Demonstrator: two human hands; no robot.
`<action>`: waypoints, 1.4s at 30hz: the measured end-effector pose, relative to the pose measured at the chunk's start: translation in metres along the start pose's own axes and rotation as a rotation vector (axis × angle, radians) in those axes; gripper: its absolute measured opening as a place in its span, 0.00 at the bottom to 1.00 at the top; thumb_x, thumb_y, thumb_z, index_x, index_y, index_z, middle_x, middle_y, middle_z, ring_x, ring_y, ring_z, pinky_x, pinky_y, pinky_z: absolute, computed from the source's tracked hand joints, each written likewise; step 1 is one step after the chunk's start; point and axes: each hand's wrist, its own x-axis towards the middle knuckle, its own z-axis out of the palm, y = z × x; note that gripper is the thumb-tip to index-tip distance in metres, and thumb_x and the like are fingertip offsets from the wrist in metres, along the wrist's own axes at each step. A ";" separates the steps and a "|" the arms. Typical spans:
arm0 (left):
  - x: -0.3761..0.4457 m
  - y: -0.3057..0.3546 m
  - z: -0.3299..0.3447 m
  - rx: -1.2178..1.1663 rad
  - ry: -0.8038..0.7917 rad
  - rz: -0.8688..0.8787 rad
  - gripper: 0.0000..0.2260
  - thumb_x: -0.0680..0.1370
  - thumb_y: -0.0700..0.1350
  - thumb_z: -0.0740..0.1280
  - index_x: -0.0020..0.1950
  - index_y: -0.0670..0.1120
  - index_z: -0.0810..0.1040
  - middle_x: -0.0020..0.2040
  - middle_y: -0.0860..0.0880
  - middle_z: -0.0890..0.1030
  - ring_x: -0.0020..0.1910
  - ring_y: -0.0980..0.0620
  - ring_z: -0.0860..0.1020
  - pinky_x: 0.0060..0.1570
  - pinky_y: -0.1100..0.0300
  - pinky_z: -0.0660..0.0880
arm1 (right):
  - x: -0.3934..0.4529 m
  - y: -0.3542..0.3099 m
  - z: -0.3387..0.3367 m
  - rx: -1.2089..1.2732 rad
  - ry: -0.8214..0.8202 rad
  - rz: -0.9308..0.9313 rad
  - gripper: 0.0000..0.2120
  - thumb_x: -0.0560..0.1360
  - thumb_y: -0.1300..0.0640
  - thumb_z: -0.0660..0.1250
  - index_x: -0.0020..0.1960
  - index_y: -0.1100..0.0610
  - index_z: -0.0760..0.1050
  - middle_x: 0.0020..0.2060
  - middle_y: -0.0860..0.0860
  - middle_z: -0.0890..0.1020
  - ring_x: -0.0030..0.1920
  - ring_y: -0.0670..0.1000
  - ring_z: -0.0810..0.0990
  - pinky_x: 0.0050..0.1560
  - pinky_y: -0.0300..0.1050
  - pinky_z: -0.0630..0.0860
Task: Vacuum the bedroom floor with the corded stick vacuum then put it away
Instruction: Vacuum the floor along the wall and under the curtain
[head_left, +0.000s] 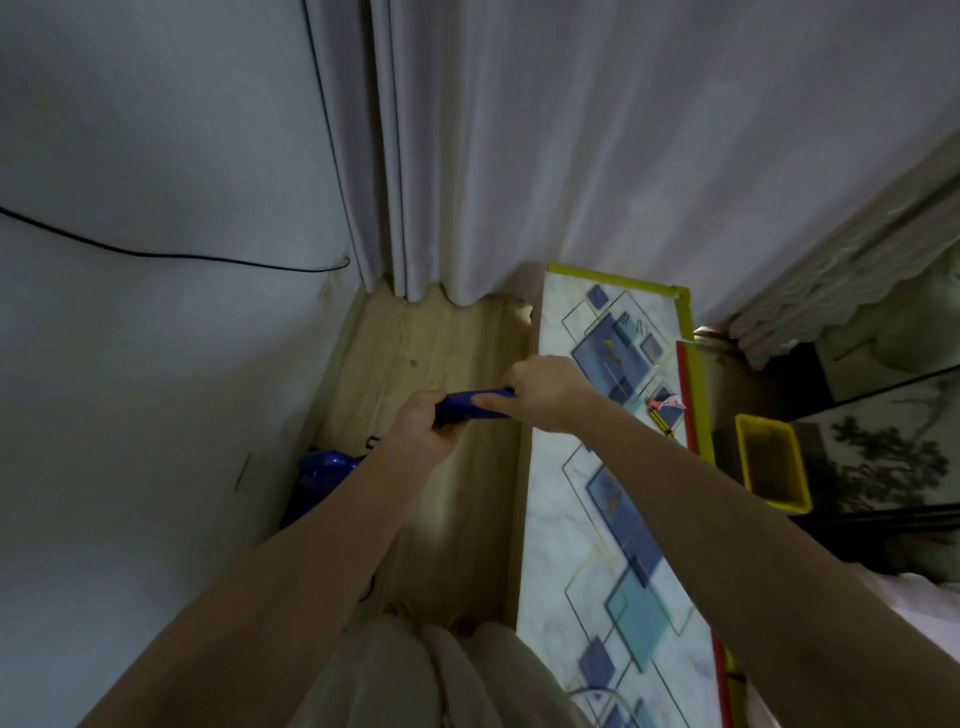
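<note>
I hold the blue handle (470, 405) of the stick vacuum with both hands above the wooden floor (441, 343). My left hand (418, 431) grips the handle's near end and my right hand (545, 392) grips its far end, thumb along the top. The vacuum's blue body (322, 470) shows below my left forearm, close to the wall on the left; its lower part and floor head are hidden by my arm. A black cord (156, 253) runs along the left wall toward the corner.
Grey curtains (571, 156) hang at the far end of the narrow floor strip. A table with a patterned marble-look top (587, 519) and yellow edging borders the strip on the right. A yellow bin (771, 467) stands beyond it.
</note>
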 end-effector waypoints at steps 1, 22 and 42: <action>-0.001 -0.003 0.000 -0.005 -0.008 -0.013 0.13 0.79 0.34 0.62 0.63 0.39 0.68 0.49 0.38 0.74 0.45 0.43 0.76 0.52 0.50 0.75 | -0.005 0.002 0.004 0.015 -0.004 0.015 0.30 0.77 0.32 0.51 0.35 0.55 0.72 0.27 0.49 0.72 0.28 0.48 0.70 0.31 0.41 0.67; -0.008 0.005 0.025 0.007 -0.064 -0.040 0.03 0.80 0.34 0.60 0.46 0.40 0.68 0.45 0.40 0.71 0.41 0.44 0.73 0.50 0.52 0.72 | -0.013 0.008 -0.024 -0.082 0.109 0.050 0.30 0.78 0.32 0.51 0.34 0.56 0.71 0.27 0.49 0.72 0.29 0.50 0.72 0.31 0.43 0.67; 0.000 0.008 0.050 0.129 -0.127 -0.094 0.08 0.79 0.34 0.61 0.57 0.38 0.68 0.45 0.39 0.73 0.41 0.44 0.75 0.38 0.53 0.75 | -0.019 0.025 -0.027 -0.136 0.132 0.141 0.31 0.78 0.32 0.50 0.38 0.56 0.76 0.26 0.49 0.70 0.29 0.49 0.71 0.27 0.42 0.61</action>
